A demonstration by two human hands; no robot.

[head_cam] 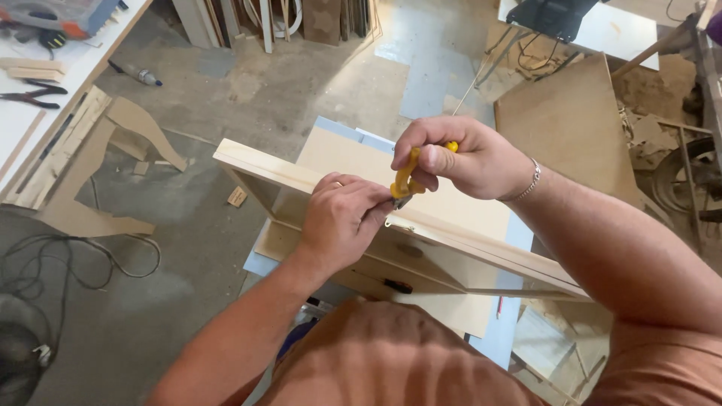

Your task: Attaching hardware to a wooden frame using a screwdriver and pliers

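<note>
Hands meet over the top edge of a pale wooden frame of long flat boards point(301, 177), which stands on its side across a blue-edged light board bench point(481, 210) directly below the camera. The right hand point(470, 159) is curled into a fist around a yellow-handled cutting tool point(404, 180), whose dark tip touches the frame's upper edge. The left hand point(342, 218) has its fingers bunched together, pinching at the wood just beside that tip; whether something small sits between the fingertips cannot be told. A silver bracelet point(532, 179) circles the right wrist.

Under the frame a red-and-black screwdriver point(397, 286) lies on the bench. To the left, on the dusty concrete floor, are curved cut-out wooden shapes point(113, 173), a black cable point(83, 259) and a small wooden offcut point(237, 197). Red-handled pliers point(31, 96) rest on a white worktop point(22, 128) at far left. A brown fibreboard sheet point(568, 128) leans at right.
</note>
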